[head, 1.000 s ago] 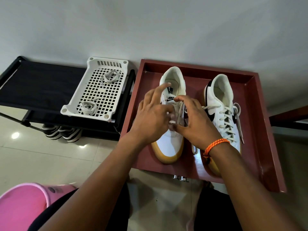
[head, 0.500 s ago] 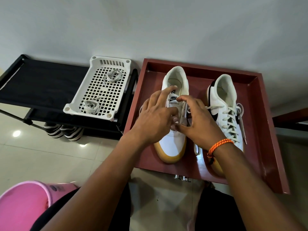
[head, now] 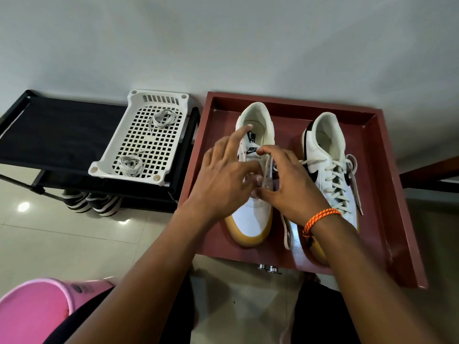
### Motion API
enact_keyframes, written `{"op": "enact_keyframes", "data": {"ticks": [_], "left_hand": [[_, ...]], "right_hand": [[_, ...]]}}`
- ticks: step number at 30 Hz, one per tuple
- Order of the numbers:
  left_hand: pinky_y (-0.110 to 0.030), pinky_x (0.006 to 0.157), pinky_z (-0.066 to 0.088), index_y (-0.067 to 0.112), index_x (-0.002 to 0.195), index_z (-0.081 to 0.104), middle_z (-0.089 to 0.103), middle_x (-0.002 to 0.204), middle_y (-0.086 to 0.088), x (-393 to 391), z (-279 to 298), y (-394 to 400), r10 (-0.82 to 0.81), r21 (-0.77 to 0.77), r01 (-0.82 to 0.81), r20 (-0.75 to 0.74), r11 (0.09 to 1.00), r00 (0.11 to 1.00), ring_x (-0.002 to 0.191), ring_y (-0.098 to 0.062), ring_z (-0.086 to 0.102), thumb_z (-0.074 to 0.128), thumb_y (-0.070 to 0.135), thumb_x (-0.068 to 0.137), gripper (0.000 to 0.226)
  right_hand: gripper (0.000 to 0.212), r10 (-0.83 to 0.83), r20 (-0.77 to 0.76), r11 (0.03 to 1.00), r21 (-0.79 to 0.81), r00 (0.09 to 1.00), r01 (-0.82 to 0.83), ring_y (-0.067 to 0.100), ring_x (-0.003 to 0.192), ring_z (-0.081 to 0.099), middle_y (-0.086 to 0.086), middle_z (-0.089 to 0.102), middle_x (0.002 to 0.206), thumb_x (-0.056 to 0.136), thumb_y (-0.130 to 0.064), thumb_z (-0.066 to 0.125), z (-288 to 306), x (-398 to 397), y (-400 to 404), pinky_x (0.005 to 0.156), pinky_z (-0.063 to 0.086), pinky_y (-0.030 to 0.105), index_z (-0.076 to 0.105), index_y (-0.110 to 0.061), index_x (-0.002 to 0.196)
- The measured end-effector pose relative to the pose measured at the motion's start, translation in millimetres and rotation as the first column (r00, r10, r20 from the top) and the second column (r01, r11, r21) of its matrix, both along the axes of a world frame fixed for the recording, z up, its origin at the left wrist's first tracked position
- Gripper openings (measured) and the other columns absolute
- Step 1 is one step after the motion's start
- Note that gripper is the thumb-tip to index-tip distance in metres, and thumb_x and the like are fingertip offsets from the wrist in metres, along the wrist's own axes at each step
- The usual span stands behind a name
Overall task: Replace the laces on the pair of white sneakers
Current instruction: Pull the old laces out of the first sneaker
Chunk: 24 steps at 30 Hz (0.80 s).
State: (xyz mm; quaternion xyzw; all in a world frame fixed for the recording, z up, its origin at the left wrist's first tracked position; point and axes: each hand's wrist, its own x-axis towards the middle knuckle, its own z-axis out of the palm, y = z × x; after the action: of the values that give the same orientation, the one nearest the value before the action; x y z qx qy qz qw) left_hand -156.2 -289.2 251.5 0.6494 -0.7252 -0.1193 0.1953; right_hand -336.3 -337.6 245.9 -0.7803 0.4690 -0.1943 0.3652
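Observation:
Two white sneakers with gum soles stand in a dark red tray. The right sneaker is fully laced. The left sneaker has its lace loose over the tongue, and a length of it trails onto the tray between the shoes. My left hand and my right hand meet over the left sneaker's eyelets, thumbs and fingers pinching the lace there. My left index finger points up toward the heel. Two coiled white laces lie in a white perforated basket.
The basket sits on a black fabric shoe rack with black striped shoes underneath. A pink plastic bucket stands at the lower left. The wall runs behind the tray. Tiled floor lies below.
Both hands stay over the left sneaker's eyelets; the fingers have shifted slightly along the lace. The view has drifted a little.

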Motion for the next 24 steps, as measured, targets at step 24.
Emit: {"op": "enact_keyframes", "data": {"ticks": [24], "left_hand": [[-0.061, 0.112, 0.038, 0.024, 0.095, 0.066, 0.016, 0.172, -0.002, 0.9, -1.3, -1.4, 0.052, 0.101, -0.041, -0.105, 0.994, 0.993, 0.154, -0.035, 0.020, 0.064, 0.018, 0.098, 0.008]], "right_hand": [[0.083, 0.000, -0.031, 1.000, 0.002, 1.000, 0.001, 0.017, 0.119, 0.059, -0.007, 0.045, 0.146, 0.079, -0.028, 0.093, 0.9, -0.2, 0.1, 0.097, 0.057, 0.040, 0.045, -0.042, 0.145]]}}
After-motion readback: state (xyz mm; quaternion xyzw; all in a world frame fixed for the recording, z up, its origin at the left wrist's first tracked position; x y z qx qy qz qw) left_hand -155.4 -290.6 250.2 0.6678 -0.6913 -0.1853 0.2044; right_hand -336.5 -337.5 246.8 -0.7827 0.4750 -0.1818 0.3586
